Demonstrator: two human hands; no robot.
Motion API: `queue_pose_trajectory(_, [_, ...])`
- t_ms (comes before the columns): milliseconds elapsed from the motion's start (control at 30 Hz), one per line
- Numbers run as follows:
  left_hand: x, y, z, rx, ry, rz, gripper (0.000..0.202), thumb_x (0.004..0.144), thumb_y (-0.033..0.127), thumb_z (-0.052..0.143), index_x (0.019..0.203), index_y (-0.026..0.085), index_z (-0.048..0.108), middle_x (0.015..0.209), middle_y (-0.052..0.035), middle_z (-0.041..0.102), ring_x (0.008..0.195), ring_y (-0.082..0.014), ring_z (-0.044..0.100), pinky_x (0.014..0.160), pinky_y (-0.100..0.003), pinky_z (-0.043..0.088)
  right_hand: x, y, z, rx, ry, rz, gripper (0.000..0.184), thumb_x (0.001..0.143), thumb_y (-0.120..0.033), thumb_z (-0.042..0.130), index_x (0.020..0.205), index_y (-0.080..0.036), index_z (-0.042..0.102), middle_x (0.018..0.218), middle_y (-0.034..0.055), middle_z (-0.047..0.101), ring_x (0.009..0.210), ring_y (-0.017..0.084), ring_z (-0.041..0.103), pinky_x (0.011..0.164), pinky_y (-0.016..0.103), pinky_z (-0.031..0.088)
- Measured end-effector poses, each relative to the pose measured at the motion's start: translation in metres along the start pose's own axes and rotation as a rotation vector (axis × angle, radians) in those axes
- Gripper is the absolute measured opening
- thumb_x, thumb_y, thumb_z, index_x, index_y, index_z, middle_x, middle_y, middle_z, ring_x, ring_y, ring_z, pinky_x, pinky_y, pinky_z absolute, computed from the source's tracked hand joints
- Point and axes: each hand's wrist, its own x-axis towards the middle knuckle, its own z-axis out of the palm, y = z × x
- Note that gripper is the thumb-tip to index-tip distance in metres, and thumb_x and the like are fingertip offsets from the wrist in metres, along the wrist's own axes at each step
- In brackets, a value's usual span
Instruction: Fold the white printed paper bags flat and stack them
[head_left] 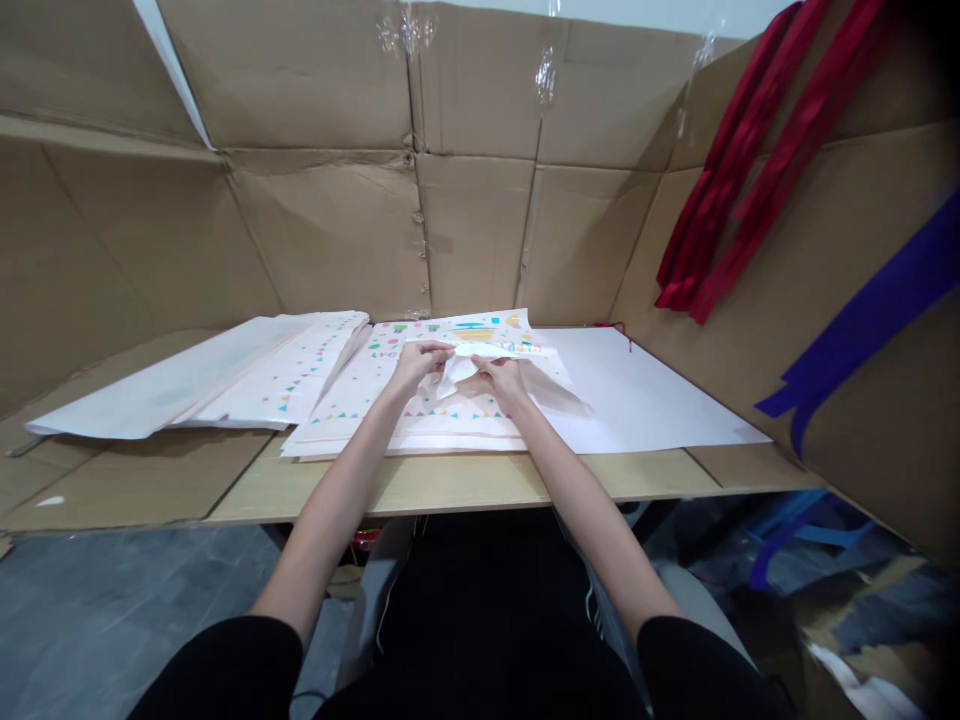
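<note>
Both hands are at bench centre. The left hand (421, 365) and right hand (499, 382) are close together, fingers clenched on a creased white paper fold (460, 367). The fold rises from a printed paper sheet (442, 420) with small coloured triangles and dots, which lies on a plain white sheet (645, 392) on a pale wood bench (465, 485).

Risks: thin paper, so hard pinching or pulling the hands apart could tear it at the crease. Sharp creases could also stay visible in the print. The sheet's near edge overhangs nothing, but drag could skew it on the smooth white sheet. A sleeve or wrist could catch the flat paper stack (277, 375) on the left. The corrugated cardboard wall (322, 230) is creased and taped, and the satin red ribbons (750, 150) hang clear.
</note>
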Motion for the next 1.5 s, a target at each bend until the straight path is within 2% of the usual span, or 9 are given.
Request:
queue_pose_trajectory(233, [0.0,-0.003,0.002,-0.053,-0.03,0.016,0.026,0.052,0.027,0.074,0.074,0.012,0.072,0.075,-0.0071,0.067,0.065,-0.0147,0.058,0.061,-0.026,0.045,0.0,0.0,-0.001,0.073,-0.006,-0.019,0.034,0.053,-0.035,0.078,0.078,-0.016,0.066,0.088,0.0059,0.069,0.078,0.019,0.063,0.066,0.028,0.049])
queue_pose_trajectory(500, [0.0,-0.002,-0.001,0.001,-0.021,0.038,0.025,0.054,0.028,0.073,0.073,0.012,0.072,0.074,-0.007,0.068,0.063,-0.0141,0.057,0.058,-0.026,0.045,0.002,0.004,-0.002,0.086,0.023,0.008,0.03,0.053,-0.029,0.078,0.077,-0.015,0.068,0.077,0.0024,0.069,0.064,0.012,0.059,0.059,0.023,0.047])
queue_pose_trajectory(900, [0.002,-0.006,-0.002,0.102,-0.01,0.131,0.029,0.06,0.035,0.071,0.079,0.013,0.072,0.07,-0.0056,0.067,0.061,-0.0143,0.058,0.057,-0.025,0.044,-0.002,0.001,-0.002,0.146,0.01,0.054,0.028,0.053,-0.024,0.077,0.077,-0.015,0.067,0.08,0.002,0.068,0.068,0.012,0.06,0.059,0.021,0.047])
queue_pose_trajectory(1167, [0.003,-0.012,0.002,0.23,-0.096,0.233,0.025,0.062,0.034,0.07,0.077,0.014,0.071,0.073,-0.0053,0.068,0.056,-0.0119,0.055,0.054,-0.025,0.042,-0.005,-0.002,0.005,0.295,0.091,0.191,0.014,0.058,-0.023,0.066,0.068,-0.019,0.057,0.061,-0.003,0.06,0.058,0.013,0.058,0.049,0.022,0.044])
queue_pose_trajectory(1267, [-0.002,-0.01,0.005,0.309,-0.108,0.296,0.028,0.066,0.038,0.07,0.08,0.015,0.071,0.078,-0.0063,0.069,0.064,-0.014,0.058,0.059,-0.026,0.044,-0.003,0.0,0.005,0.334,0.154,0.272,0.016,0.061,-0.024,0.064,0.074,-0.02,0.056,0.061,-0.0036,0.06,0.055,0.012,0.056,0.048,0.022,0.044])
queue_pose_trajectory(1367, [-0.006,-0.008,0.008,0.396,-0.079,0.418,0.033,0.068,0.045,0.07,0.083,0.016,0.071,0.085,-0.007,0.069,0.072,-0.0151,0.06,0.064,-0.026,0.046,-0.002,0.003,0.004,0.344,0.2,0.315,0.015,0.064,-0.025,0.06,0.077,-0.02,0.055,0.062,-0.0029,0.061,0.056,0.013,0.057,0.049,0.022,0.046])
queue_pose_trajectory(1500, [-0.006,-0.011,0.005,0.554,0.01,0.588,0.039,0.068,0.057,0.067,0.077,0.019,0.068,0.077,-0.0054,0.067,0.065,-0.0142,0.056,0.063,-0.027,0.044,0.001,0.008,0.003,0.347,0.302,0.282,0.016,0.064,-0.028,0.055,0.078,-0.021,0.051,0.061,-0.0035,0.059,0.059,0.014,0.058,0.053,0.024,0.048])
